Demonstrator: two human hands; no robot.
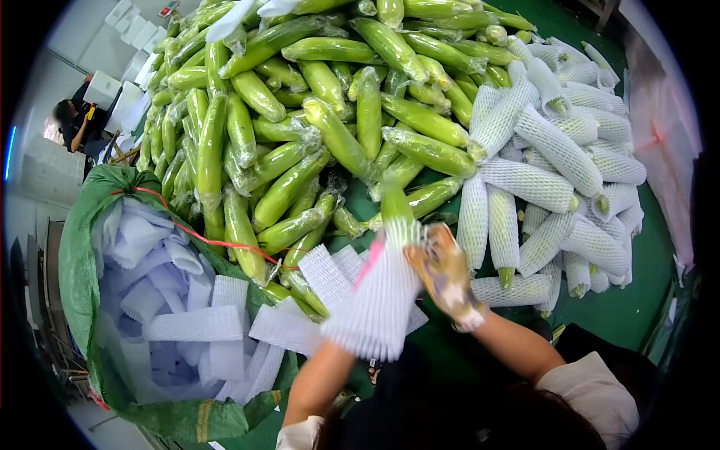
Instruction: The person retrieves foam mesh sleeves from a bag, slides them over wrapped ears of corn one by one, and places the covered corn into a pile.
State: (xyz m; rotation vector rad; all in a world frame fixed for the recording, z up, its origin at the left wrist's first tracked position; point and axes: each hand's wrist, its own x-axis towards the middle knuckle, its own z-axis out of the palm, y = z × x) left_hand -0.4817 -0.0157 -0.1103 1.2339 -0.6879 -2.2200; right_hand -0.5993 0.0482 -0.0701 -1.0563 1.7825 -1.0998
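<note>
A white foam net sleeve point(371, 311) hangs over my left hand and wrist, with a bit of pink showing at its left edge. Out of the sleeve's upper end sticks a green corn cob point(394, 202), blurred by motion. The fingers of my left hand are hidden inside the net. My right hand point(439, 266), in a stained glove, is closed on the net's top edge around the cob. Flat foam sleeves point(326, 277) lie beyond and beside my left forearm.
Plastic-wrapped corn point(341, 142) is heaped ahead. Netted corn point(559, 150) is piled at the right on the green surface point(450, 352). A green sack point(82, 240) at the left holds many foam sleeves, with a red string across it. A person point(71, 116) is at the far left.
</note>
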